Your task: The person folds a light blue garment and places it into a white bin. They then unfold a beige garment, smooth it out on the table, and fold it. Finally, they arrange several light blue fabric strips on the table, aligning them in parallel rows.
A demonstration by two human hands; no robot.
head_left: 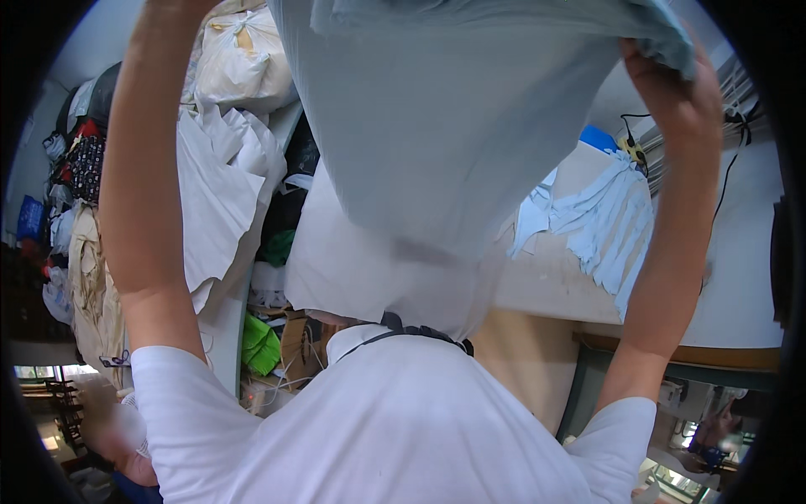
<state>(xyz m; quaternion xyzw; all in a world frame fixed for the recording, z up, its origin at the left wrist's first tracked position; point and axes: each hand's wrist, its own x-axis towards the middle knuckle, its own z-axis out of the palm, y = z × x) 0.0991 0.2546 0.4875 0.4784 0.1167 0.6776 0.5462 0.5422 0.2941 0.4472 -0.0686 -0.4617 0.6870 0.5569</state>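
A grey-blue cloth (445,126) hangs spread in front of the person's white shirt (403,420), its upper part running out past the top edge of the view. The right hand (678,91) is raised at upper right, its fingers closed on the cloth's bunched corner. The left forearm (144,185) reaches up on the other side, but the left hand lies beyond the top edge, so its grip cannot be told. Below and beyond the right hand, pale blue strips (606,223) lie on a table (546,286), near a blue box (597,138). Beside the left forearm are white sheets (220,189), with a tied bag (243,67) above them; a green bag (261,344) sits lower down.
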